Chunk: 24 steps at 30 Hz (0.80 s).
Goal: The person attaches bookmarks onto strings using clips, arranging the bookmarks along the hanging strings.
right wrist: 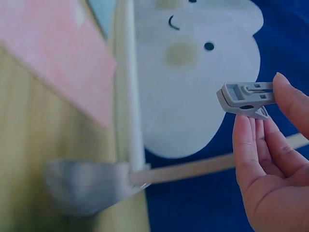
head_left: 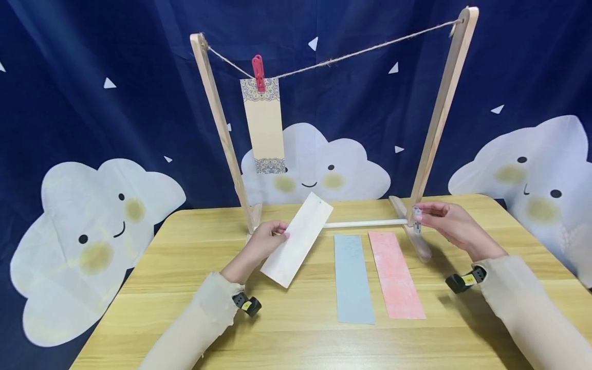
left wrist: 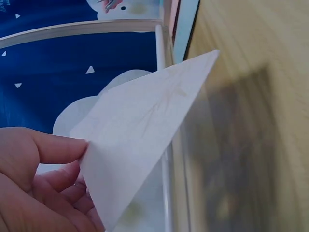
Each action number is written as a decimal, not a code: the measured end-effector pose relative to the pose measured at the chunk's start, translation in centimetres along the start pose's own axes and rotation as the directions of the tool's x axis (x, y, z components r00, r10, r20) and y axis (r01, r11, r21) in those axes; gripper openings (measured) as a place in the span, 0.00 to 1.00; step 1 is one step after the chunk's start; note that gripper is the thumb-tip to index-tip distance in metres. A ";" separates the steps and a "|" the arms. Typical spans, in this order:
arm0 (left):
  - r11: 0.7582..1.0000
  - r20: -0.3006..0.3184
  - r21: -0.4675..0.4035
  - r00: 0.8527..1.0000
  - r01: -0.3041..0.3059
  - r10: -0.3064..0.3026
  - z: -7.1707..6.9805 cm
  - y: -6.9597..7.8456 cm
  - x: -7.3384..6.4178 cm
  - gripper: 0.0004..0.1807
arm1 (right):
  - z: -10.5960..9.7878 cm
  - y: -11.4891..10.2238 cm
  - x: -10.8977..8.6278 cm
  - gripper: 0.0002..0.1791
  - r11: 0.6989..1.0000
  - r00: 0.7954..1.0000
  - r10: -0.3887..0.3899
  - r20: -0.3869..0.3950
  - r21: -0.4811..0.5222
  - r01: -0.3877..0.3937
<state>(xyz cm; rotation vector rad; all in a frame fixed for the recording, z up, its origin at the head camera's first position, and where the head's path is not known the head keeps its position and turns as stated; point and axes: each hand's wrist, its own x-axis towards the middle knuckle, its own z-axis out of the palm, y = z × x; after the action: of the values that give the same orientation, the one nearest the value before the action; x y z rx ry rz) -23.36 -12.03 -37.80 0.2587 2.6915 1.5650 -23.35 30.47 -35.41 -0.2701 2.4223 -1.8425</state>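
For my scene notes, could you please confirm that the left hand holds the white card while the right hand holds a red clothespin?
Not quite: the clothespin held by the right hand is grey, not red, as the right wrist view shows. The left hand does hold the white card.

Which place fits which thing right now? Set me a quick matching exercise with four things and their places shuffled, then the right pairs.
Things
1. red peg
2. grey peg
3. white card
4. blue card

Places
A. held in the left hand
B. on the table, beside the pink card
C. clipped on the string
D. held in the right hand

Pairs: 1-C, 2-D, 3-A, 4-B
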 end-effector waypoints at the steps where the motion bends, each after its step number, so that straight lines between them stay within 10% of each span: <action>1: 1.000 -0.007 -0.010 1.000 -0.002 0.002 0.0 0.1 0.1 0.07 | 0.1 -0.4 0.2 0.09 0.999 1.000 -0.001 -0.004 -0.034 0.001; 24: 0.971 -0.156 -0.238 0.988 -0.025 -0.013 -0.5 4.9 2.1 0.12 | 5.2 -9.4 5.5 0.09 0.972 0.978 -0.209 -0.018 0.103 0.210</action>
<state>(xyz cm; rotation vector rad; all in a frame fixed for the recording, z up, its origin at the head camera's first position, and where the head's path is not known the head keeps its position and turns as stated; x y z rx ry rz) -24.83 -9.77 -33.15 0.1426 2.5735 1.9679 -27.05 22.08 -27.58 -0.5305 2.3719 -2.0495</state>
